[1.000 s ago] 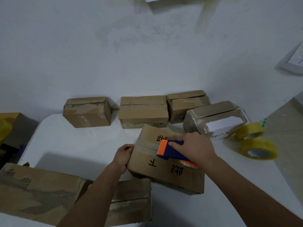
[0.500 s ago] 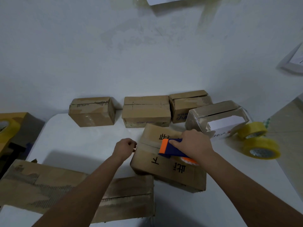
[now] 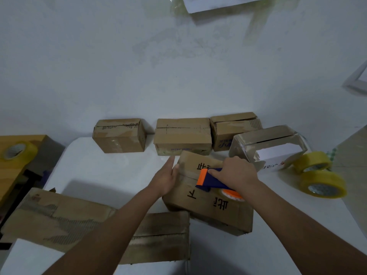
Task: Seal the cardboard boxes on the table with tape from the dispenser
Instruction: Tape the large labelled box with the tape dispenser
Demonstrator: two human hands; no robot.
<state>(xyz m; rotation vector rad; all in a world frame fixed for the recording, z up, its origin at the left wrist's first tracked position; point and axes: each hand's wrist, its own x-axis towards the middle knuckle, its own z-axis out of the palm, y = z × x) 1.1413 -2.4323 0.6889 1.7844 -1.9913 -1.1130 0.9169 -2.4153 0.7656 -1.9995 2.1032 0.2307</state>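
Printed box (image 3: 208, 197) is getting taped: right hand (image 3: 236, 173) gripping dispenser (image 3: 213, 180) on its top, left hand (image 3: 166, 177) flat, fingers straight, against its left end; next prob. needs pulling dispenser along seam w/ box braced.

Both bare arms are stretched forward and a little inward. The left hand (image 3: 165, 178) is held flat, its fingers straight and close together, set on its edge with the fingertips pointed away. The right hand (image 3: 235, 174) is curled with the knuckles up and the pointer finger laid out straight toward the left.
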